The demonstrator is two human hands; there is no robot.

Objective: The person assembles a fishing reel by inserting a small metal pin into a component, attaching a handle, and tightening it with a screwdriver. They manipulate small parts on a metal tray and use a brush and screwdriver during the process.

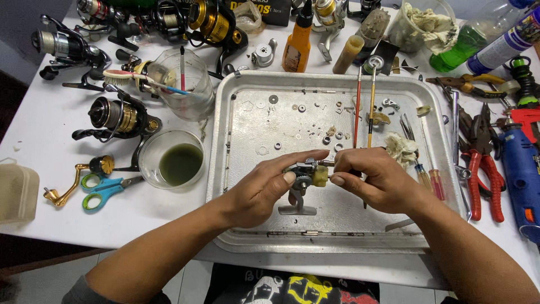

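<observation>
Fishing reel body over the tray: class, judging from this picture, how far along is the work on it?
Done: the reel body is stripped, with washers and small parts spread across the metal tray. In hand: the left hand steadies the body while the right hand works at its yellowish end. Left: loose parts remain off the body; whether it is coming apart or going together cannot be told.

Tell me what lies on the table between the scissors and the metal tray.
A clear bowl of dark green liquid sits between the scissors and the tray, seen in the head view.
</observation>
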